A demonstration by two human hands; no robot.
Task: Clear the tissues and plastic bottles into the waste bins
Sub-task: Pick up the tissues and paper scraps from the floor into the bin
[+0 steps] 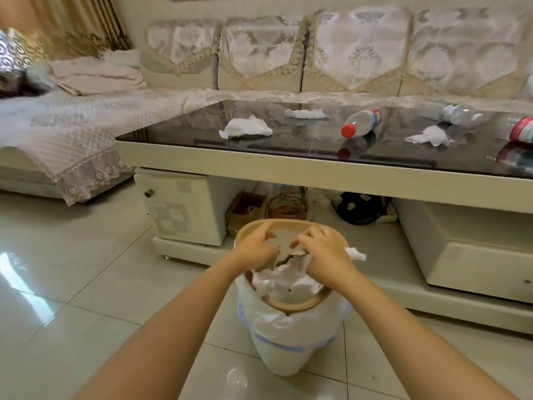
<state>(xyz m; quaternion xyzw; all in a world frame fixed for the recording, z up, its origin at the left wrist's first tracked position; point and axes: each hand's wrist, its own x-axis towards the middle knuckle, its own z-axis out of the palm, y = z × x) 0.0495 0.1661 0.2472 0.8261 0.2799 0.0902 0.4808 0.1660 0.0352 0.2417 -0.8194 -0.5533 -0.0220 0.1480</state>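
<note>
A waste bin point(291, 342) with a white plastic liner and a tan ring point(291, 305) at its mouth stands on the floor in front of the coffee table. My left hand point(255, 249) curls its fingers over the ring's far left edge. My right hand point(327, 254) grips the crumpled white liner at the far right of the rim; a white scrap point(357, 253) sticks out beside it. On the black glass table top point(178, 131) lie three tissues point(246, 129) point(304, 113) point(429, 136) and three plastic bottles point(362, 122) point(461, 114) point(522, 129), all on their sides.
The table's cream frame point(288, 168) has a lower shelf holding baskets point(285, 207) and a dark object point(360, 207). A covered sofa point(259, 59) runs behind and to the left. Glossy floor tiles point(72, 269) surround the bin.
</note>
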